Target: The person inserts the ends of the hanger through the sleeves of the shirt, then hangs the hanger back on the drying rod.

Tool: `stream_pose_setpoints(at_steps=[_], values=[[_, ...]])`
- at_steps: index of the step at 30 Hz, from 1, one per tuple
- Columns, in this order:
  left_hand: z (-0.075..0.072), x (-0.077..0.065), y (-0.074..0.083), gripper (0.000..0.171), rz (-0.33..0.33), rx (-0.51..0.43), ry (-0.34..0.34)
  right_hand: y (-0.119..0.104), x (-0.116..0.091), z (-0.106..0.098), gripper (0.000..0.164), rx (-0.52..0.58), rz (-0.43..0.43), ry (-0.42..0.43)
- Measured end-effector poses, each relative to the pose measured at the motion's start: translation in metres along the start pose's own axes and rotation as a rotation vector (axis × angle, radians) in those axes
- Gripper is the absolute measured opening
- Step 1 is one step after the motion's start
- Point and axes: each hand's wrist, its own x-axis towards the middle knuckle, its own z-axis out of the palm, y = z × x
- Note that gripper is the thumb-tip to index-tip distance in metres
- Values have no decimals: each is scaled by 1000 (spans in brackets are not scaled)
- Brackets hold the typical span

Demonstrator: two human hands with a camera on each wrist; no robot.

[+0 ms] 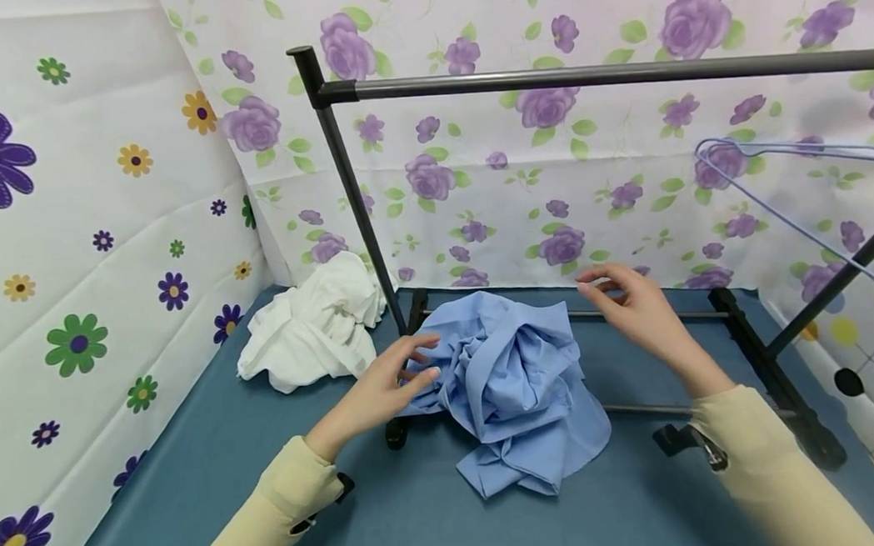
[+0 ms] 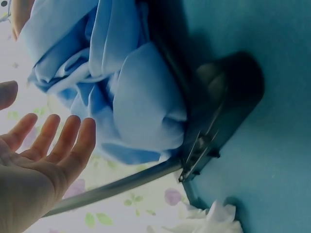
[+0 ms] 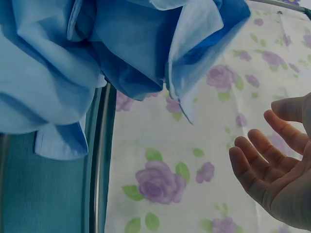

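A crumpled light-blue garment lies in a heap on the blue-green surface, over the left foot of a clothes rack. My left hand is at the heap's left side, fingers spread and relaxed; in the left wrist view that hand has nothing in its grasp. To the upper right of the heap, my right hand hovers with loosely bent fingers. The right wrist view shows the same hand apart from the blue cloth, palm bare.
A bunched white garment lies behind my left hand. The rack's top bar crosses above the heap, its left post rising beside the cloth. A pale-blue wire hanger is at the right. Flowered sheets line the walls.
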Motion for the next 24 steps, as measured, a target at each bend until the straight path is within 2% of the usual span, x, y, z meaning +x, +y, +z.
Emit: stream_pose_setpoints(at_steps=[4, 7, 11, 15, 20, 24], values=[[8, -6, 1, 50, -3, 0, -37, 1, 16, 15, 37, 20, -10, -57], [14, -12, 2, 51, -31, 3, -52, 3, 26, 26, 36, 32, -3, -103], [24, -19, 1, 50, -67, 10, -45, 4, 40, 39, 37, 56, -2, -164], [34, -25, 2, 42, -72, 11, -45, 1, 51, 52, 39, 81, -19, -234], [48, -26, 0, 38, -89, 13, -97, 0, 58, 67, 36, 87, -62, -307], [57, -24, -2, 40, -86, 54, -136, 1, 57, 79, 48, 105, -108, -380]])
